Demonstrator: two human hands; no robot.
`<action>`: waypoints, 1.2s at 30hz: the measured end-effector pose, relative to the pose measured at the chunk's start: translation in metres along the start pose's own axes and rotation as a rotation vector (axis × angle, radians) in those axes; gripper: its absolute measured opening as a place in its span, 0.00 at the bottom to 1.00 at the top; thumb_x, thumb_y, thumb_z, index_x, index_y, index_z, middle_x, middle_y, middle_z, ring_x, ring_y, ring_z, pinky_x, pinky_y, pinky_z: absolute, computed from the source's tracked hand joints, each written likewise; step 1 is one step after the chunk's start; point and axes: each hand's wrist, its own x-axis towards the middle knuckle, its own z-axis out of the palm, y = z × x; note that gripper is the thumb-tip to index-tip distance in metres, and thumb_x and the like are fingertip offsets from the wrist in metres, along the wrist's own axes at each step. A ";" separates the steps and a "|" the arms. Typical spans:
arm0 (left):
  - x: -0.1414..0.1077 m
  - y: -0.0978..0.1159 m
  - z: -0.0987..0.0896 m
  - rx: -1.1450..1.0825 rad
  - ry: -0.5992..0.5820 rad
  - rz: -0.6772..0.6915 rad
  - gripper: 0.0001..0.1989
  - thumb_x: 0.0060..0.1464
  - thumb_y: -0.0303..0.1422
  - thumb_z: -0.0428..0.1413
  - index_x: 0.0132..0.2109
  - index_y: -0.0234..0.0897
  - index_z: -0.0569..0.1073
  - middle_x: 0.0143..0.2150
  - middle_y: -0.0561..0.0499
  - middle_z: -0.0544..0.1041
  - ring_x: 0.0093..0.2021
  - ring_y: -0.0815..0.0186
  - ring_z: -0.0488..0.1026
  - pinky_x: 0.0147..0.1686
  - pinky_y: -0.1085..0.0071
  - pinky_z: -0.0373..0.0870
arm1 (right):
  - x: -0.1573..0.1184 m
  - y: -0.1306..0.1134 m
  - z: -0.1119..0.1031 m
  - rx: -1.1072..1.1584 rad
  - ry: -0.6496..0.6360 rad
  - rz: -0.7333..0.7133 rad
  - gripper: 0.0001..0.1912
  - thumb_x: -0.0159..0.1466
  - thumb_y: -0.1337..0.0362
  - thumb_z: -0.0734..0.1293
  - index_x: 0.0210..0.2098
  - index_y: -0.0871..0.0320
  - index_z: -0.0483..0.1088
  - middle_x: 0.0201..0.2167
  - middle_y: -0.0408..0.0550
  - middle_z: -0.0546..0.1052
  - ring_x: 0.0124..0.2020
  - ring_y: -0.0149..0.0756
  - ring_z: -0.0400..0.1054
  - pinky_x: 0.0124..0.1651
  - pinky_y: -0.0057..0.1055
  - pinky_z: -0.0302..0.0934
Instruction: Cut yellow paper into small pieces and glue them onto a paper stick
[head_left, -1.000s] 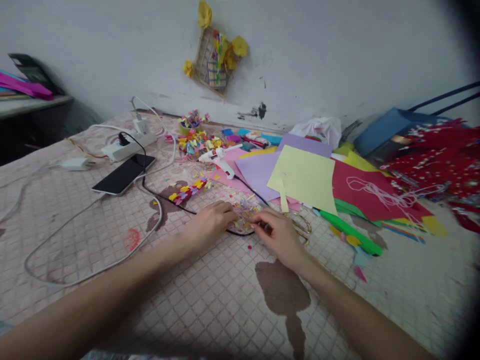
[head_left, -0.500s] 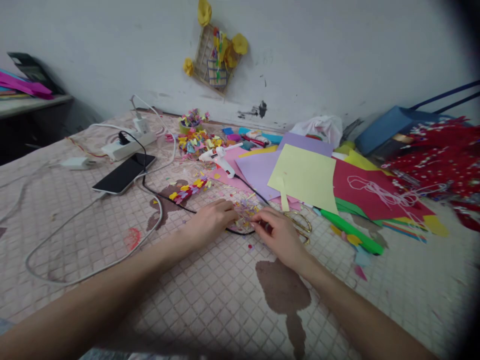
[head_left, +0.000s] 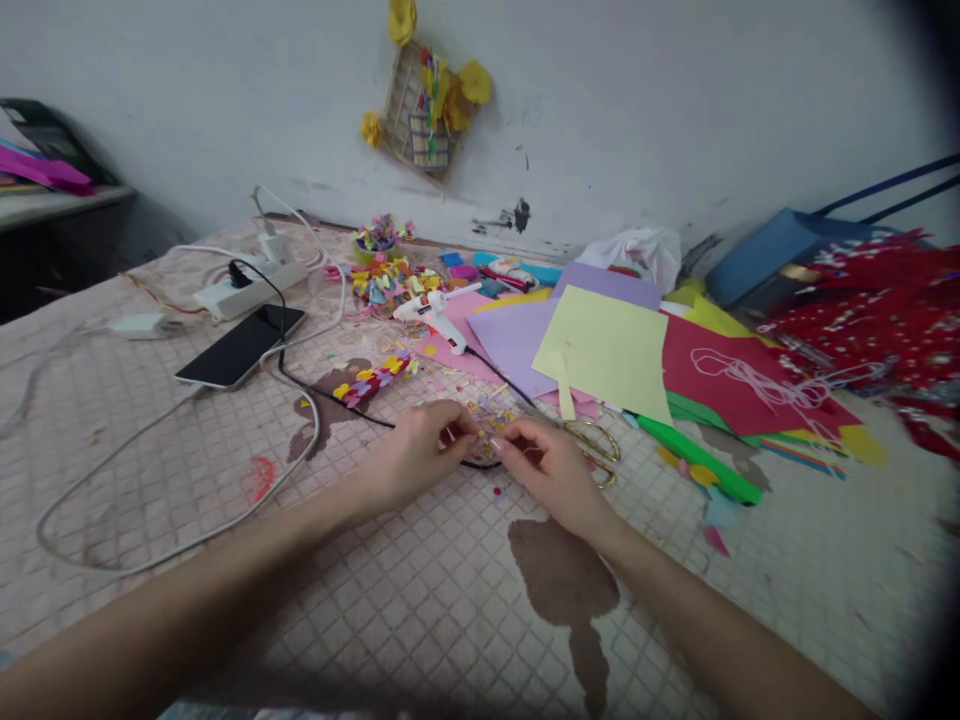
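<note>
Ideally, left hand [head_left: 424, 445] and right hand [head_left: 555, 468] should pinch lightly; each grip looks narrow, contents impossible to tell. Paper scraps [head_left: 491, 408] lie just beyond, well in from the surface's [head_left: 420, 610] near edge.

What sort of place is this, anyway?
Probably a craft corner, though whether in a home or a workshop I can't tell. The white glue gun, coloured paper sheets and scattered small scraps on the table suggest it.
</note>
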 end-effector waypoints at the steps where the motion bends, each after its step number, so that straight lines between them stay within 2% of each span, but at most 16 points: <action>1: -0.001 0.003 0.000 -0.027 -0.004 -0.015 0.04 0.49 0.23 0.50 0.31 0.33 0.69 0.27 0.53 0.72 0.27 0.73 0.68 0.28 0.77 0.65 | 0.000 -0.002 0.001 0.036 -0.016 0.030 0.06 0.60 0.64 0.61 0.28 0.59 0.66 0.25 0.44 0.70 0.27 0.30 0.64 0.28 0.26 0.58; 6: -0.005 0.012 0.000 -0.082 -0.057 -0.078 0.04 0.49 0.25 0.51 0.31 0.33 0.71 0.29 0.52 0.73 0.28 0.72 0.68 0.28 0.76 0.65 | -0.001 -0.006 0.005 0.156 -0.050 0.130 0.05 0.58 0.64 0.62 0.28 0.59 0.66 0.25 0.43 0.70 0.26 0.30 0.64 0.28 0.26 0.58; 10: -0.005 0.008 -0.001 -0.202 -0.106 -0.175 0.05 0.49 0.28 0.51 0.31 0.32 0.71 0.28 0.52 0.74 0.28 0.72 0.68 0.28 0.76 0.65 | 0.000 -0.008 0.006 0.251 -0.074 0.173 0.04 0.57 0.66 0.61 0.27 0.59 0.66 0.24 0.42 0.68 0.26 0.29 0.63 0.27 0.24 0.58; 14: -0.002 0.002 -0.001 -0.379 -0.177 -0.236 0.06 0.49 0.30 0.52 0.31 0.31 0.70 0.25 0.53 0.71 0.25 0.73 0.66 0.25 0.76 0.63 | -0.001 -0.006 0.006 0.349 -0.117 0.230 0.04 0.57 0.65 0.62 0.27 0.59 0.65 0.21 0.39 0.65 0.20 0.25 0.58 0.22 0.22 0.54; 19: 0.001 -0.003 -0.004 -0.532 -0.280 -0.247 0.06 0.50 0.31 0.51 0.30 0.31 0.68 0.24 0.53 0.70 0.23 0.74 0.64 0.23 0.77 0.62 | -0.003 -0.003 0.006 0.445 -0.193 0.304 0.06 0.58 0.63 0.62 0.29 0.59 0.63 0.20 0.38 0.64 0.17 0.23 0.54 0.19 0.22 0.49; 21: 0.003 -0.007 -0.011 -0.523 -0.258 -0.231 0.06 0.51 0.31 0.51 0.31 0.31 0.68 0.28 0.51 0.72 0.26 0.73 0.67 0.25 0.76 0.64 | -0.003 -0.003 0.005 0.432 -0.204 0.312 0.06 0.58 0.63 0.61 0.28 0.59 0.62 0.19 0.38 0.64 0.17 0.23 0.54 0.19 0.22 0.48; 24: 0.007 -0.017 -0.025 -0.421 -0.131 -0.206 0.07 0.51 0.32 0.50 0.33 0.32 0.68 0.30 0.49 0.74 0.30 0.71 0.69 0.26 0.76 0.64 | -0.003 -0.006 0.004 0.360 -0.201 0.258 0.05 0.58 0.65 0.61 0.27 0.59 0.62 0.20 0.38 0.64 0.18 0.24 0.55 0.21 0.22 0.50; 26: 0.010 -0.024 -0.034 -0.277 -0.039 -0.186 0.07 0.52 0.32 0.50 0.33 0.32 0.69 0.29 0.50 0.73 0.28 0.71 0.68 0.25 0.76 0.63 | -0.005 -0.008 0.004 0.264 -0.221 0.168 0.05 0.58 0.68 0.60 0.26 0.59 0.63 0.21 0.39 0.64 0.21 0.25 0.57 0.24 0.22 0.51; 29: 0.012 -0.032 -0.040 0.004 0.084 -0.123 0.06 0.51 0.30 0.50 0.31 0.33 0.70 0.26 0.52 0.72 0.27 0.71 0.67 0.26 0.76 0.62 | -0.010 -0.011 0.006 0.038 -0.316 0.018 0.06 0.56 0.72 0.60 0.24 0.59 0.64 0.21 0.40 0.65 0.24 0.27 0.59 0.27 0.24 0.52; 32: 0.013 -0.037 -0.036 0.209 0.097 -0.023 0.05 0.50 0.28 0.50 0.30 0.33 0.70 0.27 0.52 0.71 0.27 0.71 0.66 0.28 0.75 0.62 | -0.015 -0.014 0.009 -0.159 -0.348 -0.072 0.04 0.54 0.73 0.63 0.25 0.59 0.65 0.24 0.41 0.67 0.26 0.28 0.60 0.29 0.25 0.52; 36: 0.014 -0.042 -0.025 0.308 0.088 0.052 0.04 0.50 0.27 0.51 0.33 0.34 0.70 0.31 0.50 0.71 0.31 0.69 0.67 0.32 0.73 0.63 | -0.017 -0.013 0.009 -0.199 -0.294 -0.069 0.06 0.55 0.70 0.64 0.34 0.57 0.66 0.29 0.42 0.69 0.29 0.30 0.62 0.31 0.26 0.54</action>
